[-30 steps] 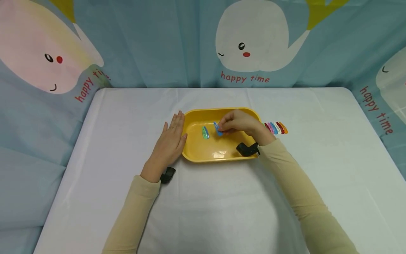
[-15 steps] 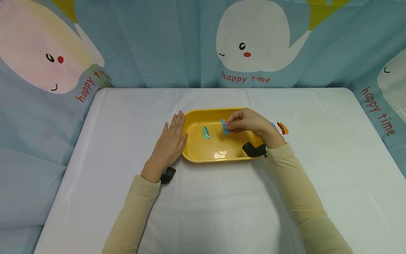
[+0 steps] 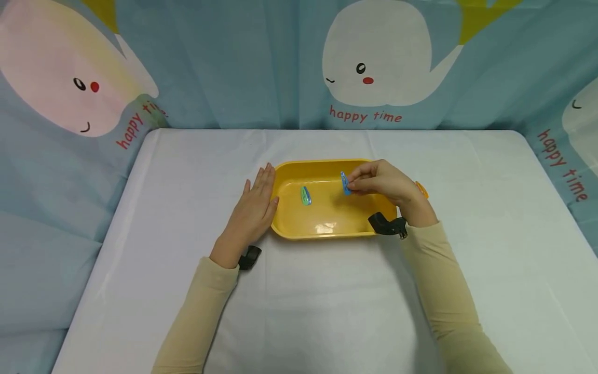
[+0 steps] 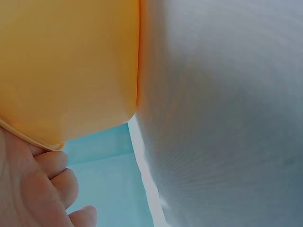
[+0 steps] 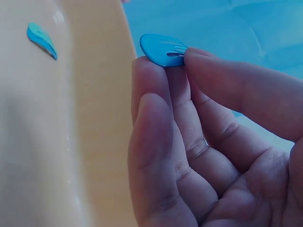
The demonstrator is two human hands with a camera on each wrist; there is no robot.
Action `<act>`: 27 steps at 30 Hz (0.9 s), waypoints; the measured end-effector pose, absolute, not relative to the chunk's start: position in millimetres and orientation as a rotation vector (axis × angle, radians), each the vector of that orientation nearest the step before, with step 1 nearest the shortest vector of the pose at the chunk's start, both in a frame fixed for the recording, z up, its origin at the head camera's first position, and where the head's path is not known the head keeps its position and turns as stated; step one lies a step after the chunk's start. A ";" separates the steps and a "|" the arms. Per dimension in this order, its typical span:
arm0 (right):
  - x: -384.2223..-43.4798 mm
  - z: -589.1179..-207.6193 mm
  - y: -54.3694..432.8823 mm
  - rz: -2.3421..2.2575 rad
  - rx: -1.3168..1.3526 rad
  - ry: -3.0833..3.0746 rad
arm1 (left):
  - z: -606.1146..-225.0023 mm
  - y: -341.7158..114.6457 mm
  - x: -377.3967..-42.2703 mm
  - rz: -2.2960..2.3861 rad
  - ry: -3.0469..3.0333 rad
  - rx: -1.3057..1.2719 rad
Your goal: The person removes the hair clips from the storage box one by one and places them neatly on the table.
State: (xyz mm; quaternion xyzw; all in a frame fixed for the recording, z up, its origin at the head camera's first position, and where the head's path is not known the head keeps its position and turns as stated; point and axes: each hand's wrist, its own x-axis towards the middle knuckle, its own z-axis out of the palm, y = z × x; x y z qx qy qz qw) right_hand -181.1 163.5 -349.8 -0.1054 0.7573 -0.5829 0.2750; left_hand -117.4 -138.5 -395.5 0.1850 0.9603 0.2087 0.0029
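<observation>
A yellow plastic tray (image 3: pixel 299 223) sits on the white-covered table. My left hand (image 3: pixel 252 208) lies with straight fingers against its left rim; the left wrist view shows those fingers (image 4: pixel 59 175) under the rim. Over the tray's right half, my right hand (image 3: pixel 385 184) pinches a blue snap hair clip (image 3: pixel 344 183) between thumb and fingers. That clip (image 5: pixel 158 49) appears close up in the right wrist view, its narrow end hidden by the thumb. On the tray floor, left of centre, a green and a blue hair clip (image 3: pixel 306 196) lie together.
An orange hair clip (image 3: pixel 422 189) shows on the table beyond my right wrist, which hides whatever lies beside it. Black wrist cameras (image 3: pixel 386 224) hang under both wrists. A blue curtain (image 3: pixel 243 67) with whale prints stands behind the table.
My right hand has moved right with the blue hair clip, away from the pair in the tray. It now covers most of the clip row on the table. My left hand has stayed put.
</observation>
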 end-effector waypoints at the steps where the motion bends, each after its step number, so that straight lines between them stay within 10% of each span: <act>1: -180.2 -349.5 165.0 -1.578 -0.281 2.035 | -395.5 -138.3 -117.2 0.656 3.007 0.579; 27: -168.3 -350.5 189.8 -1.781 -0.262 1.992 | -396.2 -138.9 -117.6 0.678 3.009 0.583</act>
